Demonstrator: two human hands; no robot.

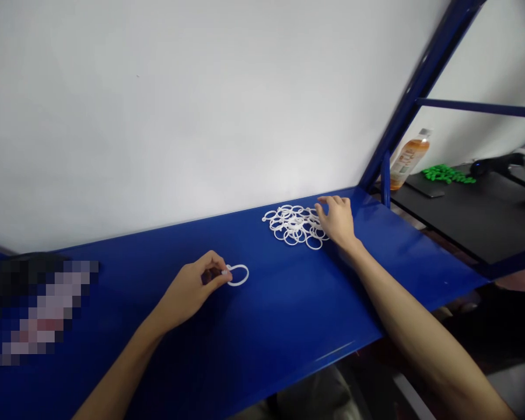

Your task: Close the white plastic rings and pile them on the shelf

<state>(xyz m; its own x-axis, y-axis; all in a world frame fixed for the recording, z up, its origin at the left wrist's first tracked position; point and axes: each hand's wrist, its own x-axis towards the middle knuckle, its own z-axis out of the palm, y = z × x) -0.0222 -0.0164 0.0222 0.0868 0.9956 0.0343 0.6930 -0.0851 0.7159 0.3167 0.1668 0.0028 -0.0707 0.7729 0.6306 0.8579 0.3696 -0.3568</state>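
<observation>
A small white plastic ring (pixel 247 273) is pinched at its left side between the thumb and fingers of my left hand (pixel 200 280), low over the blue surface. Several similar white rings lie overlapping in a loose pile (pixel 295 221) farther back, right of the middle. At the right edge of this pile is my right hand (pixel 338 221), fingers bent and the thumb apart from them. Nothing shows in its grasp, and it partly hides the rings there.
The blue metal surface (pixel 280 309) meets a white wall at the back. A blue frame post (pixel 413 87) rises at the right. Beyond it, a black table (pixel 455 221) carries a bottle (pixel 409 160) and green pieces (pixel 448 174). Dark and blurred-out items lie at the left.
</observation>
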